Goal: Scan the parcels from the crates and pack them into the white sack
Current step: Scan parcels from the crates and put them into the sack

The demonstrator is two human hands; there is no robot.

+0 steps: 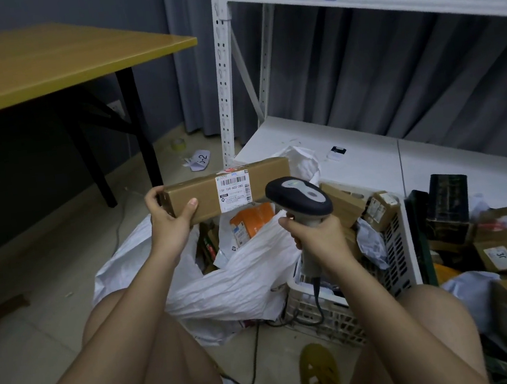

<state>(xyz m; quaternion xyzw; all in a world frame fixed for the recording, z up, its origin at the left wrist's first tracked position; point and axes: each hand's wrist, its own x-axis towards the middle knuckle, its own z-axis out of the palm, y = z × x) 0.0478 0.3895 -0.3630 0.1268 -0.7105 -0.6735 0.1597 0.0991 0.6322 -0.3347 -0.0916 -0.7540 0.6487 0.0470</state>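
**Scanning a long cardboard parcel above the open white sack**

Holding a long brown cardboard parcel (226, 188) level in the left hand (170, 216), fingers wrapped behind its left end and thumb pressed on the front face. Turned so the white shipping label (235, 191) with its barcode faces up and toward the viewer, likely to give the reader a clean line to the code. Gripping a grey and black handheld barcode scanner (299, 197) in the right hand (319, 241), fingers curled round the pale handle, head tilted toward the label and just beside the parcel's right end. Trailing a dark cable (318, 303) down from the handle.

Hovering directly over the crumpled white plastic sack (234, 282) on the floor, mouth gaping, several parcels already inside, among them an orange packet (257, 218). Seemingly kept there so the box can drop straight in once read.

Sitting just right of the sack: a white slatted plastic crate (397, 265) with brown boxes still inside. Further right, more parcels in a heap. Behind, a white metal shelf unit (225, 77); at upper left, a yellow tabletop (38, 65).
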